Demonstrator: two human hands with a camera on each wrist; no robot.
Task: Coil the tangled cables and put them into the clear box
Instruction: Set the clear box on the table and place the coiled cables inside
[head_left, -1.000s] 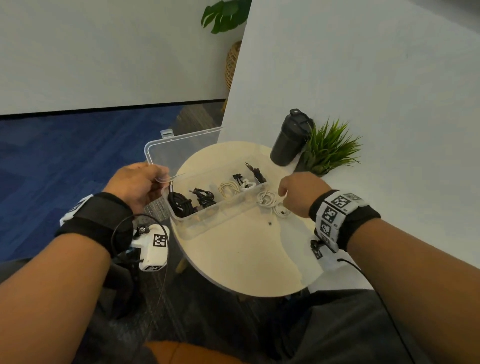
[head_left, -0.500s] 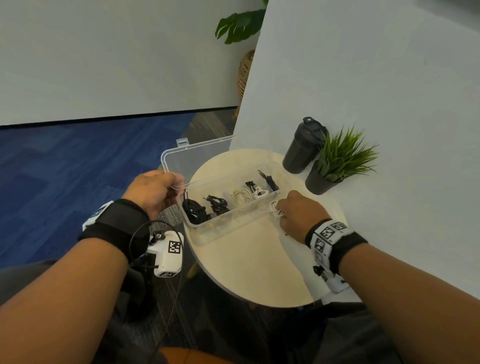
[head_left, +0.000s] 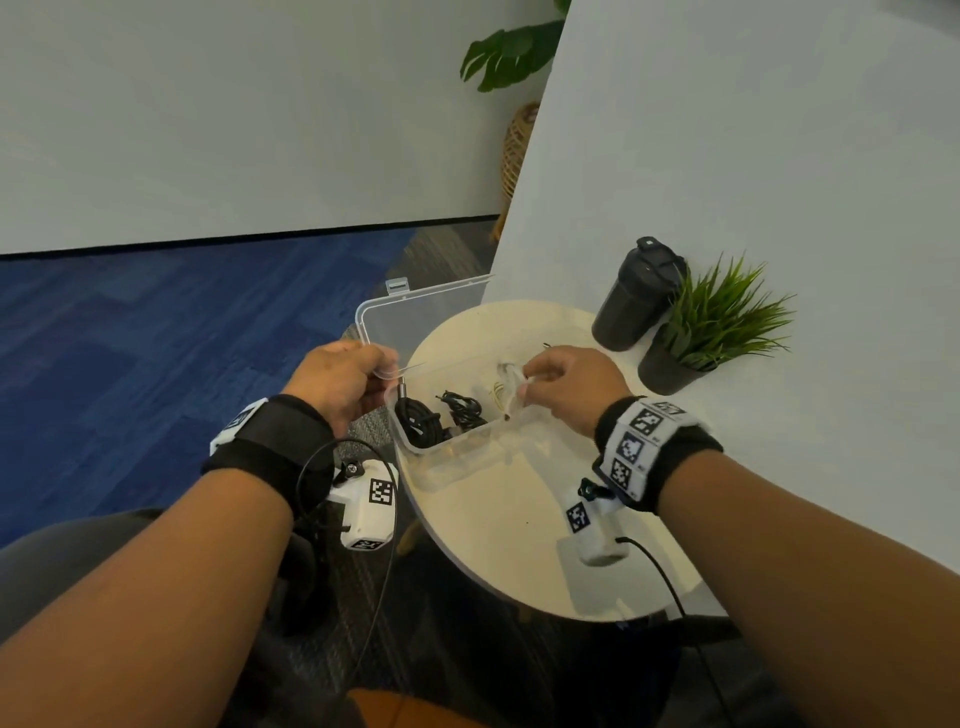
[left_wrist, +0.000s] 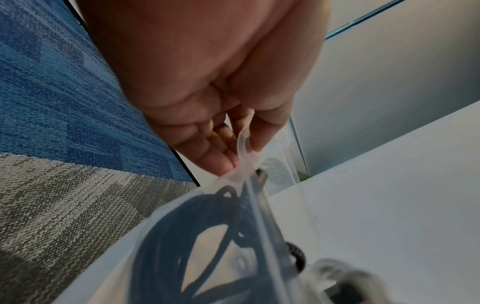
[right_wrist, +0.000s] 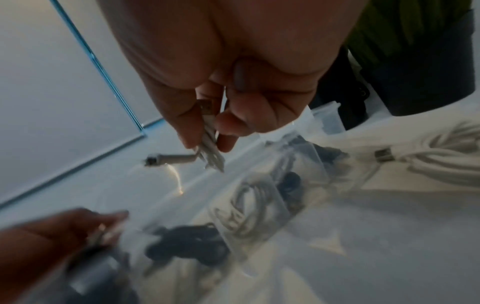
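Note:
The clear box (head_left: 457, 457) sits on the left side of the round table, its lid (head_left: 415, 317) tipped open behind it. My left hand (head_left: 382, 371) pinches the box's left rim (left_wrist: 244, 148). Inside lie black cable coils (head_left: 415, 421) (left_wrist: 182, 236) and a white coil (right_wrist: 249, 205). My right hand (head_left: 522, 382) hovers over the middle of the box and pinches a coiled white cable (right_wrist: 210, 144), whose plug (right_wrist: 155, 160) sticks out to the left. Another white coil (right_wrist: 446, 162) lies further right.
A black bottle (head_left: 636, 296) and a small potted plant (head_left: 717, 322) stand at the table's (head_left: 519, 519) far right, against a white partition. Blue and grey carpet lies to the left, below the table edge.
My right hand took the white coil from the table beside the box and lifted it over the box. The left hand kept its hold on the rim.

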